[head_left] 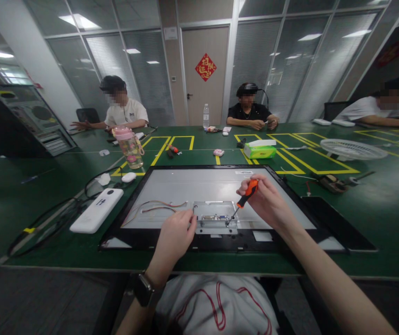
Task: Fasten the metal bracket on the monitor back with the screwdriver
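Note:
A monitor panel (pixel 171 186) lies back-side up on the green table, framed in black, with thin wires (pixel 157 207) running across its metal sheet. My right hand (pixel 267 200) is closed round an orange-and-black screwdriver (pixel 243 201) whose tip rests at the right side of a small metal bracket with a circuit board (pixel 215 217). My left hand (pixel 175 235) is curled, fingertips pressed against the bracket's left edge; whether it pinches anything is not visible.
A white power bank (pixel 96 210) and black cables (pixel 46 223) lie left of the panel. A pink-lidded bottle (pixel 129 148), a green tissue box (pixel 259 150), a white fan (pixel 351 150) and small tools sit farther back. Three people sit at the far side.

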`<state>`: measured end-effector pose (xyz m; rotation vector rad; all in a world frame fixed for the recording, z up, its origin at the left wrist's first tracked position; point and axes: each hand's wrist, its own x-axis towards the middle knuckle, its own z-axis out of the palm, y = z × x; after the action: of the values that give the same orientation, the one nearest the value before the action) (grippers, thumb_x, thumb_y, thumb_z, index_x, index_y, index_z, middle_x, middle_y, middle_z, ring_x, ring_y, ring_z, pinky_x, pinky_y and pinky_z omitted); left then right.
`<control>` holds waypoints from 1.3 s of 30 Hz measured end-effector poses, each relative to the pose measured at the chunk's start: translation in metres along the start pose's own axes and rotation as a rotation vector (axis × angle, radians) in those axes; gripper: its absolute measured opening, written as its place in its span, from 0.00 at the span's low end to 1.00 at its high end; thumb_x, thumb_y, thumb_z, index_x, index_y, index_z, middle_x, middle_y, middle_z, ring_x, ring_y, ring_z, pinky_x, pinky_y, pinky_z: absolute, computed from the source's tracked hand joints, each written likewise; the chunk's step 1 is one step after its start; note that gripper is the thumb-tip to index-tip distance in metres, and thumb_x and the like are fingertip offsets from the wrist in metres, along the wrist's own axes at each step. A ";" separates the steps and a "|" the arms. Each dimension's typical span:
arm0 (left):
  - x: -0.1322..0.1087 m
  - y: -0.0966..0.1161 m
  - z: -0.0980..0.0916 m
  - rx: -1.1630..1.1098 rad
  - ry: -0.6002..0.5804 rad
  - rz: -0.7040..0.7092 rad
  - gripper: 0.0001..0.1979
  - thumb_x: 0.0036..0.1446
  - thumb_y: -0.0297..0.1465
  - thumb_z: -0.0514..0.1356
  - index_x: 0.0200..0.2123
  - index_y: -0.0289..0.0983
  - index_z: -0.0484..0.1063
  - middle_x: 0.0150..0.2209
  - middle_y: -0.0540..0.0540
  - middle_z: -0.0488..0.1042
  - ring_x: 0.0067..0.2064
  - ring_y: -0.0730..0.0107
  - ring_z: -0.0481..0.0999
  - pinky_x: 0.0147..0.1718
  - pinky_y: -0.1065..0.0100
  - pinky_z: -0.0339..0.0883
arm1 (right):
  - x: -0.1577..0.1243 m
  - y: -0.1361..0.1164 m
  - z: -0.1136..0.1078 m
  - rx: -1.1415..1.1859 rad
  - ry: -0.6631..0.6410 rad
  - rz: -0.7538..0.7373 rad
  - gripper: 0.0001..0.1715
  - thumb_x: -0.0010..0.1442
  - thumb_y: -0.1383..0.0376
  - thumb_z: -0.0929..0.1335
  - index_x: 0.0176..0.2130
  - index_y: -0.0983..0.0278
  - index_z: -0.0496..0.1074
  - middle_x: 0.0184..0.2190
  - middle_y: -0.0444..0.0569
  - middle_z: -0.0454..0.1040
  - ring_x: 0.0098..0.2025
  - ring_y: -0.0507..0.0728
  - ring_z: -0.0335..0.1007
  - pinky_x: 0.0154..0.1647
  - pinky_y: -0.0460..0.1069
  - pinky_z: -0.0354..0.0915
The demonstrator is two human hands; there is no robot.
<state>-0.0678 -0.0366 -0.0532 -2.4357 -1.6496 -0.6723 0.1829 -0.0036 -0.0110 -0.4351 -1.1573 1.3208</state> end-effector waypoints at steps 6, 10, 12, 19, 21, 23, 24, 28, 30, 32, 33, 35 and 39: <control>-0.001 -0.001 0.000 0.004 0.002 -0.002 0.10 0.64 0.28 0.52 0.28 0.39 0.65 0.27 0.49 0.72 0.30 0.65 0.73 0.30 0.67 0.58 | 0.000 0.003 -0.003 0.026 0.006 -0.020 0.08 0.55 0.57 0.74 0.33 0.57 0.75 0.36 0.42 0.73 0.38 0.51 0.70 0.49 0.49 0.66; 0.000 0.000 0.000 0.005 -0.001 -0.003 0.10 0.64 0.28 0.52 0.29 0.38 0.65 0.27 0.49 0.72 0.31 0.65 0.73 0.30 0.67 0.59 | 0.000 0.003 -0.006 -0.024 0.022 -0.013 0.08 0.54 0.58 0.75 0.35 0.56 0.76 0.36 0.42 0.73 0.38 0.52 0.71 0.48 0.50 0.66; 0.000 0.000 -0.001 0.003 -0.003 -0.004 0.10 0.64 0.28 0.52 0.28 0.38 0.65 0.27 0.49 0.72 0.30 0.66 0.73 0.30 0.67 0.59 | 0.000 0.002 -0.004 -0.039 0.015 0.016 0.11 0.55 0.56 0.74 0.39 0.54 0.75 0.35 0.43 0.74 0.38 0.54 0.72 0.46 0.52 0.68; 0.000 0.001 -0.003 0.002 0.006 0.006 0.11 0.64 0.28 0.51 0.28 0.38 0.65 0.27 0.49 0.72 0.30 0.66 0.73 0.30 0.67 0.60 | -0.001 0.002 -0.002 -0.060 0.001 0.002 0.09 0.58 0.53 0.71 0.36 0.54 0.73 0.37 0.44 0.73 0.40 0.55 0.70 0.53 0.57 0.66; 0.001 0.001 -0.003 0.004 0.005 0.004 0.10 0.64 0.28 0.52 0.28 0.38 0.65 0.27 0.49 0.72 0.30 0.66 0.73 0.30 0.67 0.60 | -0.001 0.002 -0.003 -0.079 0.021 -0.018 0.09 0.56 0.54 0.73 0.33 0.54 0.72 0.39 0.43 0.71 0.41 0.55 0.70 0.55 0.58 0.65; 0.001 0.001 -0.003 0.004 -0.002 -0.002 0.10 0.64 0.27 0.52 0.29 0.38 0.65 0.27 0.49 0.72 0.31 0.66 0.73 0.30 0.67 0.60 | -0.001 0.003 -0.004 -0.091 0.040 -0.031 0.09 0.54 0.55 0.74 0.33 0.55 0.73 0.39 0.43 0.71 0.41 0.54 0.69 0.55 0.57 0.65; 0.001 0.001 -0.003 0.003 -0.006 -0.003 0.10 0.64 0.27 0.52 0.29 0.38 0.65 0.27 0.49 0.72 0.31 0.66 0.73 0.30 0.67 0.60 | -0.001 0.003 -0.004 -0.096 0.045 -0.032 0.09 0.54 0.55 0.74 0.33 0.55 0.74 0.38 0.43 0.71 0.41 0.54 0.70 0.54 0.56 0.65; 0.000 0.001 -0.003 0.004 -0.015 -0.004 0.10 0.64 0.28 0.52 0.28 0.38 0.65 0.27 0.49 0.72 0.30 0.66 0.73 0.30 0.67 0.60 | -0.001 0.003 -0.002 -0.084 0.009 -0.008 0.10 0.57 0.55 0.72 0.40 0.53 0.74 0.37 0.44 0.73 0.40 0.55 0.71 0.51 0.55 0.66; 0.001 0.001 -0.002 0.007 -0.014 -0.005 0.10 0.64 0.28 0.52 0.29 0.38 0.65 0.27 0.49 0.72 0.30 0.65 0.74 0.30 0.67 0.60 | -0.001 0.002 -0.001 -0.064 -0.019 0.009 0.09 0.59 0.55 0.70 0.41 0.53 0.73 0.35 0.44 0.74 0.39 0.55 0.71 0.50 0.56 0.66; 0.001 0.001 -0.002 0.008 -0.014 -0.002 0.10 0.64 0.28 0.52 0.29 0.38 0.66 0.27 0.49 0.73 0.31 0.65 0.74 0.30 0.67 0.60 | -0.001 0.002 -0.001 -0.057 -0.027 0.013 0.08 0.60 0.54 0.69 0.39 0.53 0.73 0.36 0.44 0.74 0.40 0.54 0.71 0.52 0.57 0.66; 0.001 0.001 -0.003 0.009 -0.014 -0.001 0.10 0.64 0.28 0.52 0.29 0.38 0.66 0.27 0.48 0.73 0.31 0.65 0.74 0.30 0.67 0.60 | -0.001 0.002 -0.001 -0.061 -0.023 0.007 0.08 0.60 0.54 0.70 0.37 0.54 0.73 0.36 0.44 0.73 0.41 0.54 0.70 0.54 0.57 0.65; 0.001 0.001 -0.003 0.008 -0.015 0.002 0.10 0.64 0.28 0.52 0.29 0.38 0.66 0.28 0.48 0.73 0.31 0.66 0.74 0.30 0.67 0.60 | 0.000 0.002 -0.002 -0.076 -0.008 -0.015 0.09 0.57 0.53 0.72 0.33 0.55 0.72 0.38 0.43 0.72 0.42 0.54 0.70 0.56 0.58 0.64; 0.001 0.002 -0.004 0.006 -0.014 -0.003 0.10 0.64 0.28 0.52 0.28 0.38 0.65 0.27 0.48 0.73 0.31 0.66 0.74 0.30 0.67 0.60 | 0.000 0.001 -0.001 -0.085 -0.002 -0.007 0.10 0.55 0.55 0.74 0.35 0.54 0.72 0.36 0.42 0.72 0.38 0.53 0.71 0.51 0.55 0.67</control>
<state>-0.0671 -0.0380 -0.0488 -2.4394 -1.6588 -0.6509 0.1837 -0.0034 -0.0121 -0.4918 -1.2190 1.2697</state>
